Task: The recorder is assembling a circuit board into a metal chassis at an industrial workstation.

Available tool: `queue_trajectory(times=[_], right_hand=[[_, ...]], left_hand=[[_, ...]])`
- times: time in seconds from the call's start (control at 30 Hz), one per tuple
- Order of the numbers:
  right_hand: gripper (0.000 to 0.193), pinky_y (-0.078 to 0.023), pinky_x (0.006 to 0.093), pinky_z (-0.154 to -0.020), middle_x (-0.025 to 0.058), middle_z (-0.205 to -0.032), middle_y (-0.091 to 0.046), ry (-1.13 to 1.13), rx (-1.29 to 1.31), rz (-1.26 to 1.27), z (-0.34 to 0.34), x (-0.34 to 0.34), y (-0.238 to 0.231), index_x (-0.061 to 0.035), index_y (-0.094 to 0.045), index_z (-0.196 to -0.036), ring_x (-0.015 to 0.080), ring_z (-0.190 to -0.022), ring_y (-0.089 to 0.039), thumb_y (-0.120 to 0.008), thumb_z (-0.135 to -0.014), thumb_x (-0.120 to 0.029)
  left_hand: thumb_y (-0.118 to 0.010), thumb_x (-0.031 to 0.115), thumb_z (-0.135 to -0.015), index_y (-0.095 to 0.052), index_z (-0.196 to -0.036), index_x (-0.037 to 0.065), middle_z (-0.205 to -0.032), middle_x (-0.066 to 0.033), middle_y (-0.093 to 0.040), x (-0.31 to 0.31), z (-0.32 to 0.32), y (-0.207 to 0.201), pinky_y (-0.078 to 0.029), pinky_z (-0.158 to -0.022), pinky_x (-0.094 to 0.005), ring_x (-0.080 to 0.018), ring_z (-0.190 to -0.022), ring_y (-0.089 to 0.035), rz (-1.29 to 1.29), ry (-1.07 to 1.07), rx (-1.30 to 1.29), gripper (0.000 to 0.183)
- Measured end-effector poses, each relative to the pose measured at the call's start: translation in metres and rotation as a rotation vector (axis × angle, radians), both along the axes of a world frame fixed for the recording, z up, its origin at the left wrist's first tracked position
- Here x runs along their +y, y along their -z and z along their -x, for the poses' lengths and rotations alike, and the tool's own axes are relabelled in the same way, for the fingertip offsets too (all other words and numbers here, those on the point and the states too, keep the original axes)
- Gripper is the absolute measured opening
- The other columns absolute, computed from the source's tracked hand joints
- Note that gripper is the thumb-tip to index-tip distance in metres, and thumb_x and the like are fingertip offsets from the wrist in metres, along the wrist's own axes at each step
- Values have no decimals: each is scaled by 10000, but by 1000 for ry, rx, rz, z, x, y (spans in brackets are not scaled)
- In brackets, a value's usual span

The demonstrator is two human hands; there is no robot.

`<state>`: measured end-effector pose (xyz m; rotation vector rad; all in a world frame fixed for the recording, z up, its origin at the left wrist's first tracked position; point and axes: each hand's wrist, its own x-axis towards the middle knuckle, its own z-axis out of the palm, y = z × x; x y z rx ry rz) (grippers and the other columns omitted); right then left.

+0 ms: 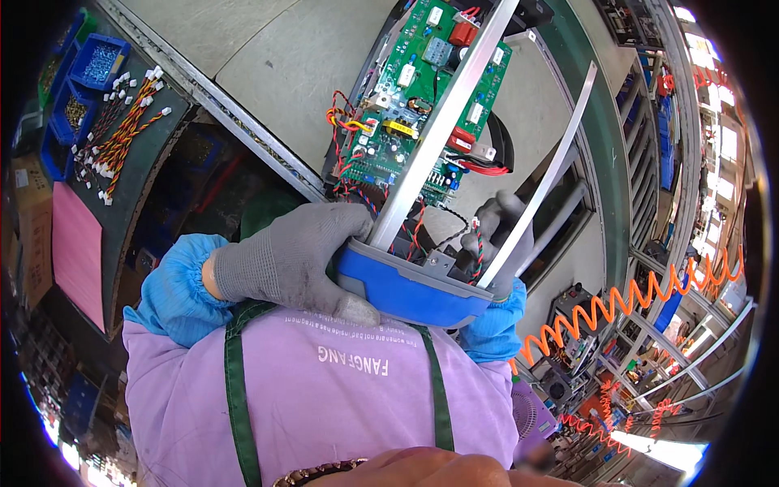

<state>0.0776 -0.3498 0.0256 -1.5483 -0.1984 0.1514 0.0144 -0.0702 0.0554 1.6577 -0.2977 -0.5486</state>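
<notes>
My left hand (284, 256), in a grey glove, grips the left end of a blue and grey plastic end panel (406, 286), thumb across its outer face. Two silvery metal rails (442, 126) rise from this panel and run away from me. Beyond it lies a green circuit board (389, 150) crowded with components and coloured wires. My right hand (505, 235), also gloved, is at the panel's right end, partly behind the right rail. Its fingers are curled close to a twisted red and green wire (479, 252) with a white connector; what they hold is hidden.
Bundles of coloured wires with white plugs (130, 134) lie on a side bench at left, beside blue parts bins (99, 61) and a pink sheet (77, 252). An orange coiled hose (625, 304) stretches across the right. A grey-green work surface (268, 57) is ahead.
</notes>
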Motion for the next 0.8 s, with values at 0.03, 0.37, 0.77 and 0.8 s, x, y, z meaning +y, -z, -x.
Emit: queue_trajectory(times=[0.03,0.37,0.77,0.8], right_hand=[[495,-380,236,-556,17,-756,-516,3,1,-1,0,-3,1,8,-621,-1075,92,-653,-486,-804,-615,-19],[244,-408,272,-523,62,-714,-574,-182,-350,210,-16,1,5,-26,-663,-843,159,-617,-552,-746,-617,10],[166,-453,297,-527,88,-705,-597,-258,-408,595,-11,8,-12,-35,-615,-788,195,-612,-592,-708,-662,19],[137,-426,289,-542,89,-711,-591,-332,-377,599,-12,7,-13,-8,-601,-779,177,-623,-564,-726,-726,-15]], left_hand=[[-812,570,-575,-533,-942,-12,-848,-169,-536,0,0,-2,-460,-696,-388,-316,-794,-566,-1,3,1,743],[-818,555,-577,-535,-946,-12,-847,-167,-535,-4,-1,-8,-459,-696,-394,-316,-790,-564,-41,-3,41,733],[-830,534,-580,-549,-1012,-10,-878,-169,-566,4,4,2,-471,-716,-397,-333,-827,-595,7,27,39,749],[-831,531,-581,-550,-1020,-8,-880,-169,-567,4,6,4,-471,-716,-397,-337,-824,-596,45,18,43,750]])
